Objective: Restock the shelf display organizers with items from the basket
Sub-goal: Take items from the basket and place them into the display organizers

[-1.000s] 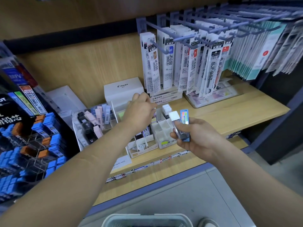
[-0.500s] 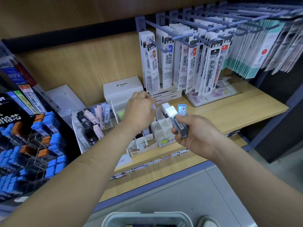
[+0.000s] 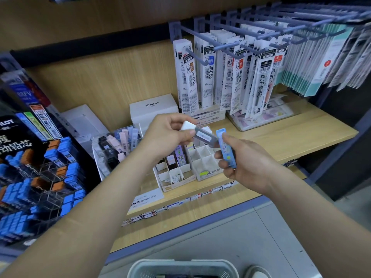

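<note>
Left hand (image 3: pixel 166 135) pinches the white-capped end of the grey lead case (image 3: pixel 202 135). The case's other end reaches the right hand (image 3: pixel 247 159), whose fingers curl round a blue lead case (image 3: pixel 225 149) held near upright. Cannot tell whether the right hand also grips the grey case.

Both cases are in the air above the white divided organizer (image 3: pixel 202 159), and the hands cover its rear cells. Second organizer (image 3: pixel 170 173) touches it on the left. Clear bin (image 3: pixel 116 145) of cases further left, white PILOT box (image 3: pixel 152 109) behind. Refill packs (image 3: pixel 230 81) hang over the shelf (image 3: pixel 301 129). Basket (image 3: pixel 180 263) at bottom edge.

Both forearms reach forward and converge over the shelf front.
</note>
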